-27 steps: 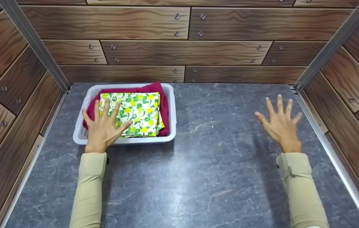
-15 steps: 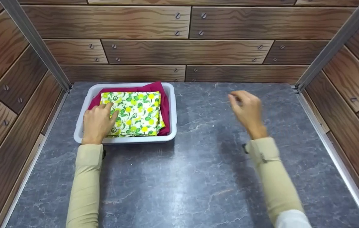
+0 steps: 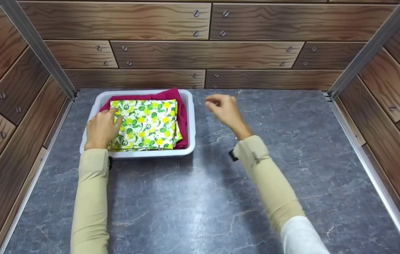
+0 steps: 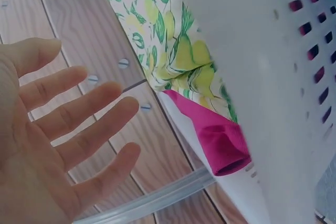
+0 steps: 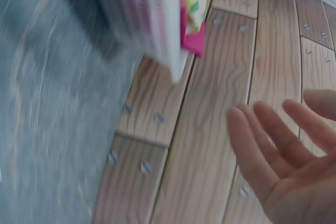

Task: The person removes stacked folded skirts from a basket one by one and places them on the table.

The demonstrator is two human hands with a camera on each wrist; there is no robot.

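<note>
A white plastic basket [image 3: 192, 116] with perforated walls stands at the left back of the table. In it lies a folded lemon-print cloth [image 3: 150, 123], white with yellow fruit and green leaves, on top of a magenta cloth [image 3: 182, 120] with a ribbed edge [image 4: 231, 161]. My left hand [image 3: 103, 128] hovers over the basket's left side, its fingers [image 4: 89, 108] relaxed and holding nothing. To the right of the basket, above the table, my right hand [image 3: 226, 111] is apart from everything, with loosely bent fingers [image 5: 283, 135] and nothing in them.
The table [image 3: 274, 176] has a dark grey marbled top. Wood-print panels [image 3: 256, 54] wall it in at the back and both sides, with grey metal posts [image 3: 365, 53] in the corners. A metal strip [image 3: 373, 169] runs along the right edge.
My right hand has swept left from the right side of the table toward the basket, its spread fingers bending. The left hand has drawn its spread fingers in and shifted slightly left.
</note>
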